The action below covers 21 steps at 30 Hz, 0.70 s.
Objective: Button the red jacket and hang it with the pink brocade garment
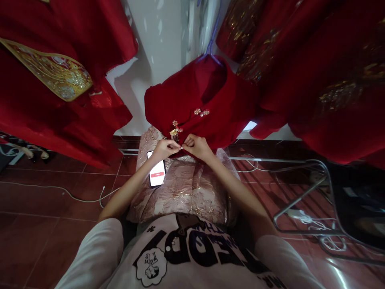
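Note:
A red garment (171, 100) hangs in front of me on a purple hanger (209, 50). Flower-shaped ornaments (201, 112) sit on its front, and a gold ornament with a dangling fringe (174, 133) is just above my fingers. At the garment's lower edge, my left hand (165, 148) and my right hand (197, 146) meet with their fingertips pinched. A tiny pale bit shows between them, too small to name. Under my left wrist, a phone (157, 174) with a lit screen lies on a shiny pinkish plastic-wrapped bundle (192, 192).
Other red garments with gold decoration hang at left (99, 36) and right (300, 80). A metal-framed chair (327, 188) stands at right, with white cables (313, 226) beneath. Another cable (75, 197) crosses the red tiled floor at left.

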Motion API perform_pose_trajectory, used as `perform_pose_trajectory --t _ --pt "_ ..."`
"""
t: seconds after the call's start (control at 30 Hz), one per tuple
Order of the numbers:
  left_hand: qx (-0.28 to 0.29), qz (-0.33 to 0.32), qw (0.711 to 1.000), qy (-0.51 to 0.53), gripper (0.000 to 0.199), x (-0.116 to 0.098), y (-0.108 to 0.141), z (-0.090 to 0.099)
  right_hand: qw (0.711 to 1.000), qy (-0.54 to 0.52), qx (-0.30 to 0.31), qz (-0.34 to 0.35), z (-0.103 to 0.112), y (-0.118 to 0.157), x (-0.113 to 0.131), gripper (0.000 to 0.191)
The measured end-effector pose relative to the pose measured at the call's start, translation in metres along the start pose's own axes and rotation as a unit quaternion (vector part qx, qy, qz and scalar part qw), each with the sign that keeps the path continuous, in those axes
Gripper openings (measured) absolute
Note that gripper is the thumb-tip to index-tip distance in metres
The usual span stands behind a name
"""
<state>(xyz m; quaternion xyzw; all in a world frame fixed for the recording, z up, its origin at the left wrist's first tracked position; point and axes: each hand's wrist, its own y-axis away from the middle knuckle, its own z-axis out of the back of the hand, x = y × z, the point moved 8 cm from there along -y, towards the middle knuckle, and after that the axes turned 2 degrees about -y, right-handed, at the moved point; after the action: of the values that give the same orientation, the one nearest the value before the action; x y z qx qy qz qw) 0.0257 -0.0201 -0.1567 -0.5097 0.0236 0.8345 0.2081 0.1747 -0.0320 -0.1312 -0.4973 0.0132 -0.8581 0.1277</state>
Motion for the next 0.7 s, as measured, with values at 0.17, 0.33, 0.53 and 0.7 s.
perform_pose_trajectory --t 0.17,0.33,0.53,0.7 --pt "-0.001 0.003 1.0 -0.024 0.026 0.001 -0.006 0.015 1.0 0.007 -0.002 -0.004 0.021 -0.002 0.003 0.006" --pt "-0.022 -0.016 0.998 -0.051 0.019 -0.007 -0.007 0.035 0.999 0.008 -0.041 0.013 0.063 -0.001 0.009 0.009" --pt "0.024 -0.043 0.996 -0.073 0.012 -0.015 -0.001 0.011 0.998 -0.038 -0.049 0.017 0.079 0.0 0.008 0.018" --pt "0.001 -0.102 0.969 -0.227 0.018 -0.026 0.008 -0.007 0.999 -0.033 -0.026 0.017 0.072 0.001 0.012 0.014"
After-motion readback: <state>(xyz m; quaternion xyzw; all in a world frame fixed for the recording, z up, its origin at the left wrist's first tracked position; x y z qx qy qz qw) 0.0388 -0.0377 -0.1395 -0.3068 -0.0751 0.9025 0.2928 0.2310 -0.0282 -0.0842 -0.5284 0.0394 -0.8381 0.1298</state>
